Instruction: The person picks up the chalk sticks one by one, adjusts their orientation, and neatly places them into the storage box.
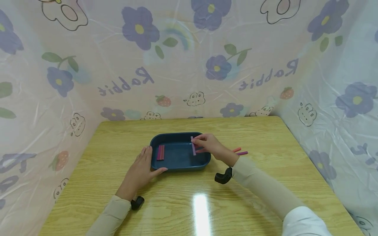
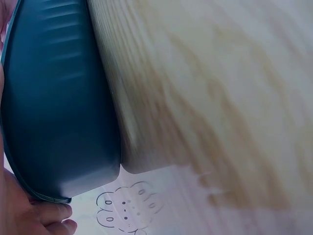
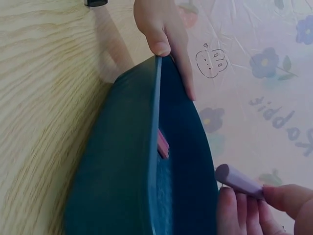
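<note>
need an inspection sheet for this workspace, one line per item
surface: wood-grain table, with a bright glare streak at the near side
job's things: dark blue tray; row of sticks inside, by its left end; orange-red stick and purple stick on the table, right of it
clutter: nothing seen
grippers: left hand touches the tray's left end; right hand pinches a pale purple stick at its right end
cables: nothing seen
surroundings: printed sheeting behind and both sides
</note>
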### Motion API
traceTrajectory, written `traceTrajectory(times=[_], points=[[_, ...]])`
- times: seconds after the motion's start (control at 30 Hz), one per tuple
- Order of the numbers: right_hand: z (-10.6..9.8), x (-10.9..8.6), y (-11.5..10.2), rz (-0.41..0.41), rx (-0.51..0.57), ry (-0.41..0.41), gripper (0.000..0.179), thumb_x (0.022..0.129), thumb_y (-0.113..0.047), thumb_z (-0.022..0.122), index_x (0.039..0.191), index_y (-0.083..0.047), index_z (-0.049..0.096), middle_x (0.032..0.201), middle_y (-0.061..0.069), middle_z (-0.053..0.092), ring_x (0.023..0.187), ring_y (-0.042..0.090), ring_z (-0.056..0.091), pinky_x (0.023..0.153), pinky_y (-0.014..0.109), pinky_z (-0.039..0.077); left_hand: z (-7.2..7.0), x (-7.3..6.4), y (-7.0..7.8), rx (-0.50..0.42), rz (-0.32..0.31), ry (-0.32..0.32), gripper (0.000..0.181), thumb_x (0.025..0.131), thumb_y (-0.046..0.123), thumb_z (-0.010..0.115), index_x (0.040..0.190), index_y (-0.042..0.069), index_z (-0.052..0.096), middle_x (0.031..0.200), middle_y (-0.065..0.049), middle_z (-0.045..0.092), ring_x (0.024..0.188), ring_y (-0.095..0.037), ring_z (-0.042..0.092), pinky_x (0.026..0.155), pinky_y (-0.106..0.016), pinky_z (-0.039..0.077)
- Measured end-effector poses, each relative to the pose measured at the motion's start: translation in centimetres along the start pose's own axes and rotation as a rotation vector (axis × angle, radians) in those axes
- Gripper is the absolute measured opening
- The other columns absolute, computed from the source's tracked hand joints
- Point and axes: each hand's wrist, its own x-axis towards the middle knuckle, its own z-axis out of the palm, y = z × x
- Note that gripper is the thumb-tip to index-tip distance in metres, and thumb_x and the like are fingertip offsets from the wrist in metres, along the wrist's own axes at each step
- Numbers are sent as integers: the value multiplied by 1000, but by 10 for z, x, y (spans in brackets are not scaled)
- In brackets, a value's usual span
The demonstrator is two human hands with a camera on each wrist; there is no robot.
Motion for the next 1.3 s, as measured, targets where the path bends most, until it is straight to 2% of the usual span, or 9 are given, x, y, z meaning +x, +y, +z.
traceTrajectory(times=[0.23,0.67,0.83,1.3], points=[[11,11,8,26,48,18,29,92,-19,61,110,3,64,103,14,62,88,21,63,73,37,55,0,1,0,16,8,-1,111,77,81,34,148,0,9,152,-18,13,140,-32,8,110,-50,15],[34,24,12,34,99,-11,30,92,-16,60,112,5,63,102,15,64,88,21,64,74,36,55,2,2,0,8,-20,-22,113,76,82,34,149,0,8,153,-18,12,140,-31,6,110,-49,14],[43,30,13,61,134,-25,29,92,-15,60,113,5,63,101,15,65,88,21,65,76,34,54,1,2,0,-1,-19,-27,112,76,82,33,149,1,7,153,-17,11,140,-30,5,110,-49,14],[62,53,23,56,173,-39,29,92,-13,59,112,7,63,99,16,65,86,21,66,75,34,54,-1,2,1,3,-8,-24,112,76,82,33,148,0,8,153,-18,12,140,-30,6,110,-49,15]])
